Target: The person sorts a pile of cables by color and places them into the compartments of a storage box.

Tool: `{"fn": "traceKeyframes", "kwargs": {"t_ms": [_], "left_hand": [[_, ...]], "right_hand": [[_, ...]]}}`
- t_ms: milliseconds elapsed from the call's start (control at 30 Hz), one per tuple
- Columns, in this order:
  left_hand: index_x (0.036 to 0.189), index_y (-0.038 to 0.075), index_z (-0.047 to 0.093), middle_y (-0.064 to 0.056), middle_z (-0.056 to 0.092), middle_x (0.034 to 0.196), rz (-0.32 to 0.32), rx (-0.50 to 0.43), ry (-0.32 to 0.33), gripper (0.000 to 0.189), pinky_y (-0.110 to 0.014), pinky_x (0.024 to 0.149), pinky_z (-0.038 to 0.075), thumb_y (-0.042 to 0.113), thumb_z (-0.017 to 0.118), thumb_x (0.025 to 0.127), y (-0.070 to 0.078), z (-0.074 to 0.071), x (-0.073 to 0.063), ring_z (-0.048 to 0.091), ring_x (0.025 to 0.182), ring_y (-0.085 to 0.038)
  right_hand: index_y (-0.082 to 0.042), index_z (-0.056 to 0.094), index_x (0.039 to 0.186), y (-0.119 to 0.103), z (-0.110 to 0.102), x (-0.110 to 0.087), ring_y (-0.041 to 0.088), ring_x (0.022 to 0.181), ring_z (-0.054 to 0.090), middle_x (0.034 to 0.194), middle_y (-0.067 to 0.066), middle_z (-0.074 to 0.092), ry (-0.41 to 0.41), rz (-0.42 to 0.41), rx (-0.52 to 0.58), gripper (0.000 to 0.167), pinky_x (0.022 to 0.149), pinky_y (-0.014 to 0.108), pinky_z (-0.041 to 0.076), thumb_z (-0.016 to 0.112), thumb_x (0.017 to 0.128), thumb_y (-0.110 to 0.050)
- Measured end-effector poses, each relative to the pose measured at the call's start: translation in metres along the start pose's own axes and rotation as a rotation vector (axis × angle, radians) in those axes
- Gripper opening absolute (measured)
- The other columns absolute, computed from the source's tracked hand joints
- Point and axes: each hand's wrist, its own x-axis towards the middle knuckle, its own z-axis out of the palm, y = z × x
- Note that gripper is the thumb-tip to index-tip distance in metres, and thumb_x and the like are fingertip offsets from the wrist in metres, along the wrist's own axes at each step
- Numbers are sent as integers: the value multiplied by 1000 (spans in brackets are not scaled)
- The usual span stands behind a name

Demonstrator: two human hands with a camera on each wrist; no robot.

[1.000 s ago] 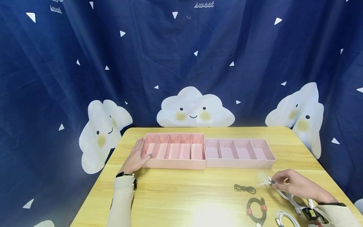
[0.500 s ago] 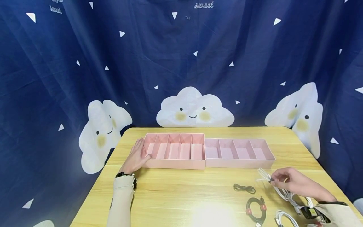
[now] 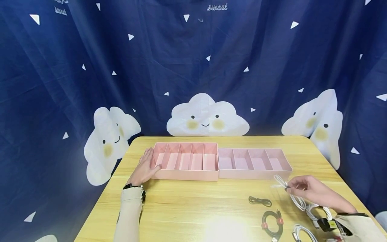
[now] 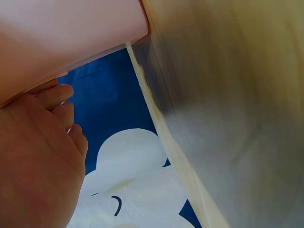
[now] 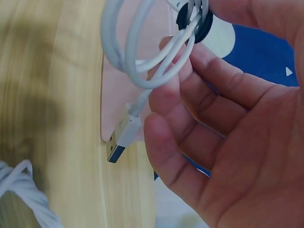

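Observation:
Between thumb and fingertips, my right hand (image 3: pixel 315 191) pinches a coiled white USB cable (image 3: pixel 297 202) at its black tie. In the right wrist view the tie (image 5: pixel 207 29) binds the loops, and a USB plug (image 5: pixel 126 133) hangs below them. My left hand (image 3: pixel 143 170) lies against the left end of a pink divided box (image 3: pixel 187 175), fingers along its side and thumb at the front corner. The left wrist view shows those fingers (image 4: pixel 54 97) partly hidden under the box wall. A pale lilac divided box (image 3: pixel 255 174) stands end to end with the pink one.
A small black cable (image 3: pixel 260 201) and a black coil with red ties (image 3: pixel 282 222) lie on the wooden table (image 3: pixel 181 208). More white cables (image 3: pixel 305 230) lie at the front right, partly under the right forearm. A blue cloud-print curtain (image 3: pixel 151 67) hangs behind.
My right hand has moved slightly up and left with the white cable, which now overlaps the lilac box's front corner in the head view. The left hand stays on the pink box.

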Motion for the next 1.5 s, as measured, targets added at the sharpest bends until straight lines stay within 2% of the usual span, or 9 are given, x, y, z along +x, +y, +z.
{"fn": "traceKeyframes", "kwargs": {"t_ms": [267, 533, 700, 833, 1067, 1233, 1500], "left_hand": [[163, -7, 14, -26, 15, 172, 4, -6, 2, 97, -65, 129, 13, 43, 64, 96, 0, 0, -1, 9, 161, -44], [163, -7, 13, -27, 15, 172, 7, -15, 0, 98, -66, 128, 13, 42, 65, 96, -1, 0, 0, 8, 161, -44], [163, -6, 13, -26, 15, 172, 10, 1, 3, 98, -65, 128, 14, 43, 65, 96, -3, 2, 1, 9, 161, -45], [163, -7, 14, -26, 15, 172, 10, 3, 4, 98, -65, 128, 14, 44, 64, 96, -2, 2, 1, 10, 161, -45], [163, -7, 14, -26, 15, 172, -1, -13, 6, 97, -64, 129, 13, 43, 63, 95, -1, 1, 1, 9, 161, -44], [163, -7, 15, -26, 16, 172, -4, -12, 8, 98, -64, 129, 13, 44, 63, 95, 0, 1, 1, 10, 161, -43], [163, -7, 14, -26, 16, 172, -5, -13, 2, 97, -64, 129, 13, 44, 63, 95, 0, 0, 1, 9, 161, -43]], "right_hand": [[-9, 72, 108, -16, -5, 4, -4, 84, 62, 101, 2, 73, -4, 195, -18, 25, 72, 20, 52, 66, 100, -31], [-9, 73, 109, -22, -6, 8, -3, 88, 65, 106, 3, 73, 5, 245, -4, 28, 74, 21, 52, 67, 100, -35], [-9, 73, 114, -23, -7, 11, 9, 99, 70, 116, 7, 75, -7, 290, -14, 35, 80, 28, 54, 65, 100, -40], [-8, 73, 115, -26, -8, 14, 18, 105, 71, 118, 10, 76, 0, 298, -10, 37, 83, 33, 55, 65, 100, -41], [-6, 73, 118, -32, -6, 18, 6, 100, 67, 116, 8, 76, 19, 312, 7, 41, 77, 26, 54, 66, 99, -42], [-6, 73, 121, -35, -5, 22, 10, 101, 66, 116, 9, 76, 25, 313, 5, 44, 77, 30, 52, 66, 99, -42], [-7, 73, 116, -44, -5, 28, 23, 112, 67, 122, 13, 74, 28, 312, 13, 43, 81, 34, 53, 64, 100, -45]]}}
